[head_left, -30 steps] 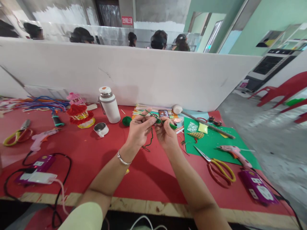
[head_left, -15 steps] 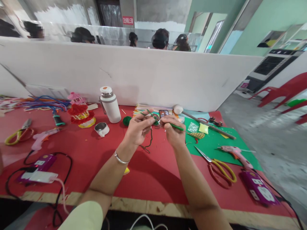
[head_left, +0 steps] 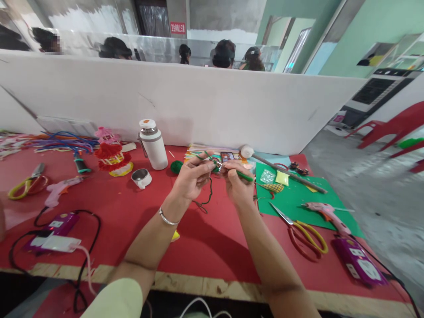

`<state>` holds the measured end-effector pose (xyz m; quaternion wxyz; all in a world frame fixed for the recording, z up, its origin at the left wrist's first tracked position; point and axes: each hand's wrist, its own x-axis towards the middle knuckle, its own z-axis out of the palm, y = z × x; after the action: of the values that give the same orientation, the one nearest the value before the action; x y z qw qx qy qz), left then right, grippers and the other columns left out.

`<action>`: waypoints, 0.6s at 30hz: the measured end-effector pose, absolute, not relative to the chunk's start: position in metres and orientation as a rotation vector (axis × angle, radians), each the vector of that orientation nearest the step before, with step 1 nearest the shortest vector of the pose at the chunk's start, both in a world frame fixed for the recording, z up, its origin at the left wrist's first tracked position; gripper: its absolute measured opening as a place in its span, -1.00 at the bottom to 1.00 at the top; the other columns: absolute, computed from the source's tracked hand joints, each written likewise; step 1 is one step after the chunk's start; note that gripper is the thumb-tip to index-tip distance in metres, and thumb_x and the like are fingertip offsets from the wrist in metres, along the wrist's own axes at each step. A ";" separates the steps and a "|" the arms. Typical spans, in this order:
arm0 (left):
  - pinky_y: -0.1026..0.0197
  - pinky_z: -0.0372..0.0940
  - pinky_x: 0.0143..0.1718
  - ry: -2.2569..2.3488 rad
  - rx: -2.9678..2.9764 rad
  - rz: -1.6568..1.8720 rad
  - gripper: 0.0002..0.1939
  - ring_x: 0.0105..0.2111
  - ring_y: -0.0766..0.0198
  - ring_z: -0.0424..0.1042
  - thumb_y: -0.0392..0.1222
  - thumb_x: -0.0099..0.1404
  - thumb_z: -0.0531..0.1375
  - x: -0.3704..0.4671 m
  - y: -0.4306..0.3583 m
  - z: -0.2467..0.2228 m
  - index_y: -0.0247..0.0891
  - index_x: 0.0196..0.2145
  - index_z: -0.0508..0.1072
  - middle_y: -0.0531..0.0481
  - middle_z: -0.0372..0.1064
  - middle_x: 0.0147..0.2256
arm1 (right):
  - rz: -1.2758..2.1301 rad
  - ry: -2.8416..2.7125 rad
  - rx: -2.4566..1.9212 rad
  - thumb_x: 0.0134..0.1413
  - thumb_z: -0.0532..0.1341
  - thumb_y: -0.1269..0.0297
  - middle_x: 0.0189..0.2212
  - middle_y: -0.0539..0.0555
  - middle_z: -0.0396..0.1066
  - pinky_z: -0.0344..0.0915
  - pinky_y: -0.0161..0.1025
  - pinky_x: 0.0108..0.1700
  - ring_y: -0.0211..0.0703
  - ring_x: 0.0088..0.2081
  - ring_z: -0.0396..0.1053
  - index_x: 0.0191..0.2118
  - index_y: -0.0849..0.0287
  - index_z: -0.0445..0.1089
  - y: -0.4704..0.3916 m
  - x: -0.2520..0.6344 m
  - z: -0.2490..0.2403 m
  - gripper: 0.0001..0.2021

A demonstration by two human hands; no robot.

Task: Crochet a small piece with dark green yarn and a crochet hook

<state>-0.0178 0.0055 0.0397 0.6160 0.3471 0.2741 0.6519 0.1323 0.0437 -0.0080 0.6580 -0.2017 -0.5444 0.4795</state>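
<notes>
My left hand [head_left: 192, 176] pinches a small piece of green crochet work [head_left: 216, 166], with green yarn looped over its raised finger. In my right hand [head_left: 239, 183] is a crochet hook [head_left: 244, 176] with a green handle, its metal tip at the crochet work. Both hands are close together above the red table. A ball of green yarn [head_left: 176, 166] lies just left of my left hand, and a dark green strand [head_left: 210, 192] hangs below the fingers. The stitches are too small to make out.
To the left stand a white thermos [head_left: 154, 145], its cup [head_left: 141, 178] and a red craft piece [head_left: 113, 154]. Scissors [head_left: 308, 236], a pink glue gun [head_left: 326, 211] and a purple power strip [head_left: 359, 260] lie to the right. Behind rises a white partition [head_left: 212, 106].
The hook in my right hand has shifted slightly and tilts a little differently at the crochet work. My left hand holds nearly the same pose. The whole view has moved very slightly.
</notes>
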 end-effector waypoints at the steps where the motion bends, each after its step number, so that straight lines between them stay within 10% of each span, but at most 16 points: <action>1: 0.38 -0.27 -0.68 0.627 0.793 1.511 -0.61 -0.68 0.60 -0.09 -0.27 -0.04 0.53 -0.017 0.006 0.039 -0.21 -0.18 0.67 0.24 0.17 -0.57 | 1.153 -1.172 -0.430 0.02 0.49 -0.14 -0.25 0.03 0.51 0.44 -0.18 -0.27 -0.17 -0.29 0.45 -0.28 -0.06 0.65 0.043 0.128 -0.008 -0.70; 18: 0.45 -0.18 -0.69 0.613 0.623 1.384 -0.42 -0.60 0.53 0.17 -0.33 -0.14 0.51 -0.018 0.004 0.044 -0.18 -0.08 0.64 0.18 0.30 -0.51 | 1.170 -1.119 -0.409 -0.04 0.51 -0.17 -0.32 0.02 0.50 0.38 -0.23 -0.35 -0.19 -0.34 0.43 -0.31 -0.01 0.62 0.045 0.123 -0.012 -0.64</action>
<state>-0.0184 0.0036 0.0438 0.6834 0.2779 0.2733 0.6173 0.1229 0.0446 -0.0115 0.6712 -0.1817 -0.4967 0.5194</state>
